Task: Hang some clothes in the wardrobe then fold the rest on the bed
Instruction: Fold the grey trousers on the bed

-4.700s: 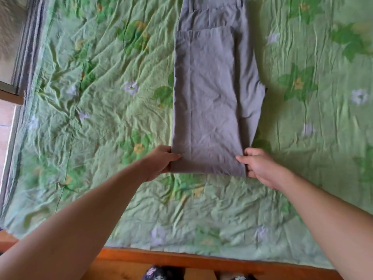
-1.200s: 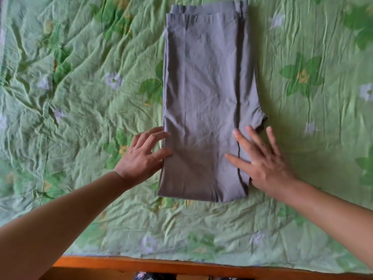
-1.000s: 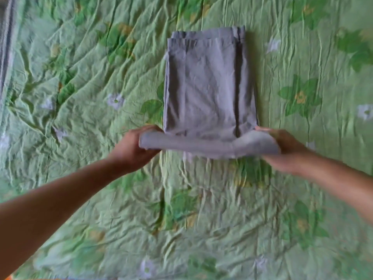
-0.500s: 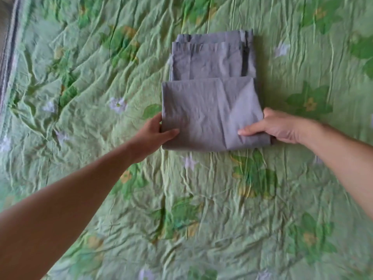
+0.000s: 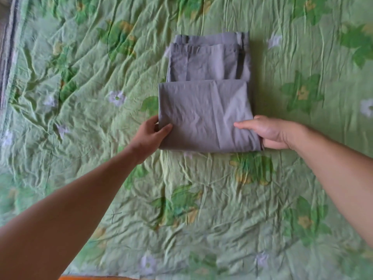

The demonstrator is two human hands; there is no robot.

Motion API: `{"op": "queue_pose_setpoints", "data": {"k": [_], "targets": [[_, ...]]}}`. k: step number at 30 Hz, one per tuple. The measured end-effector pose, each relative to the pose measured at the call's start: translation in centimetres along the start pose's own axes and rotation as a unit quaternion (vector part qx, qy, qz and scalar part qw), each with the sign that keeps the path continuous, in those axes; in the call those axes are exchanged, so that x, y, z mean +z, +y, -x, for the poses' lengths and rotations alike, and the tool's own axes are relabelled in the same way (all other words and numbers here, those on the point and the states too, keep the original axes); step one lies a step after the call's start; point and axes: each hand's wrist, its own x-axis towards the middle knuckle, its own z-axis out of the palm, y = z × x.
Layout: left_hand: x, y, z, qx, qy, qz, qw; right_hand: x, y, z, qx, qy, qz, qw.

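Grey trousers point(image 5: 205, 110) lie folded on the green flowered bedspread point(image 5: 80, 98). Their near part is doubled over the rest, and the waistband shows at the far end. My left hand point(image 5: 150, 134) pinches the near left corner of the fold, thumb on top and fingers under the edge. At the near right corner my right hand point(image 5: 268, 132) grips the fold the same way, thumb lying across the cloth.
The wrinkled bedspread covers the whole bed around the trousers. The bed's left edge point(image 5: 8, 57) runs down the far left, and a strip of orange wooden frame point(image 5: 84, 277) shows at the bottom.
Both hands lifted the near end of the trousers and folded it away from me over the upper half. Since half a second ago the fold lies flat and the hands keep their hold.
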Motion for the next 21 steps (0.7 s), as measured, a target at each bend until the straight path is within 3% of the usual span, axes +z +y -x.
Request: {"op": "queue_pose_setpoints", "data": {"k": [8,12,17,21], "targets": [[0.6,-4.2,8.2,-0.094,-0.070,0.011,0.993,3.3,8.1,5.3,0.119,-0.026,-0.072,0.990],[0.7,-3.1,7.2,-0.099,-0.032,0.029,0.994,3.6,7.4,4.5,0.051,0.048,-0.111,0.991],[0.8,1.0,5.0,-0.024,-0.004,0.045,0.999,3.2,4.0,4.4,-0.075,0.150,-0.161,0.973],[0.2,5.0,1.2,0.030,-0.001,0.025,0.999,1.6,0.1,3.9,-0.158,0.178,-0.143,0.961]]}}
